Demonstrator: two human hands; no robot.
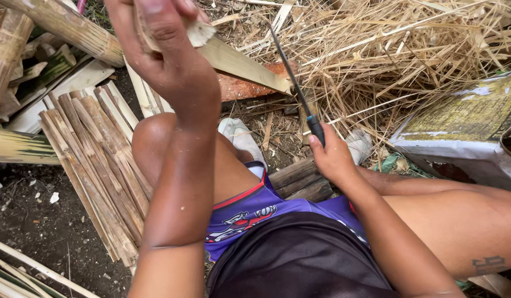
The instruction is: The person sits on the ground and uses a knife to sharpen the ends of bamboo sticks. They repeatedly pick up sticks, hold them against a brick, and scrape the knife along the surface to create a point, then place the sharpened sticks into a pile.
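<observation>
The person sat low, with both bare knees spread and purple shorts (250, 212) under a dark mesh garment (299, 259) nearest the camera. The right hand (331, 159) was closed around the dark handle of a knife (299, 94), fingers wrapped tight. The thin blade ran up and away from that hand, its tip close to the far end of the bamboo strip.

The left hand (167, 55) was raised close to the camera, with its fingers curled firmly around the near end of a flat bamboo strip (244, 66). The strip extended rightward and downward from the grip and ended in a slanted point just beside the knife blade. Whether blade and strip touched could not be determined.

Below the hands, two feet in pale footwear (241, 138) rested on the ground, near a few short dark bamboo pieces (297, 179). To the left, a stack of split bamboo slats (95, 160) lay on the dark soil. A thick bamboo pole (62, 27) lay at upper left. At the far right, a heap of dry straw-like shavings (388, 55) covered the ground, and a white box with a yellow panel (465, 127) stood beside it.
</observation>
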